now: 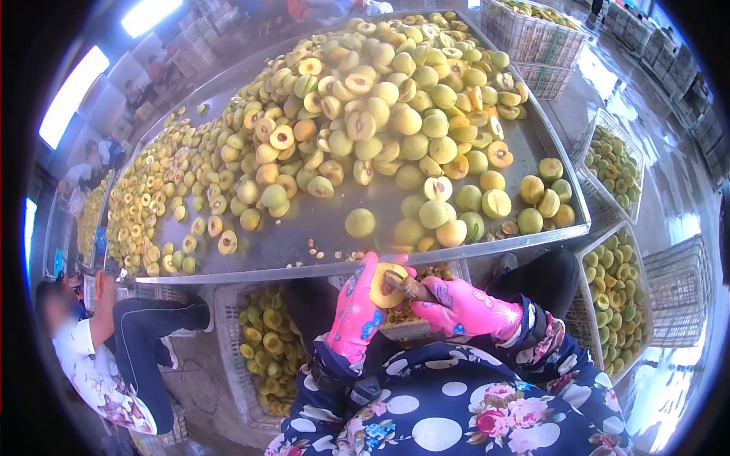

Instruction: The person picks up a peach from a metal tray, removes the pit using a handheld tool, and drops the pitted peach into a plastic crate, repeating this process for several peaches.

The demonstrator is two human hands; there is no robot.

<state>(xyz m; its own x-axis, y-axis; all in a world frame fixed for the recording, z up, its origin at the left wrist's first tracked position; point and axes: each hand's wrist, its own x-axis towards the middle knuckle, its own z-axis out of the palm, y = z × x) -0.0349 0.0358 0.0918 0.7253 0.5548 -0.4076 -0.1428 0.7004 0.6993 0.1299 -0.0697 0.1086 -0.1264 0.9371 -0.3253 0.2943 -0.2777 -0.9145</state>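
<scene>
My left hand (356,310), in a pink patterned glove, grips a yellow peach half (387,286) with its cut face turned up and to the right. In a matching glove, my right hand (460,305) is closed around a small dark pitting tool (408,286). The tool's tip reaches into the middle of the cut face, at the stone. Both hands are just below the front rim of a metal table (304,272). A large heap of whole and halved peaches (395,114) lies on that table.
Crates of peach halves stand at my left (270,349) and right (616,296); another crate (433,273) is partly hidden behind my hands. A co-worker (106,349) sits at the left. An upright crate (677,289) and stacked crates (532,38) stand on the wet floor.
</scene>
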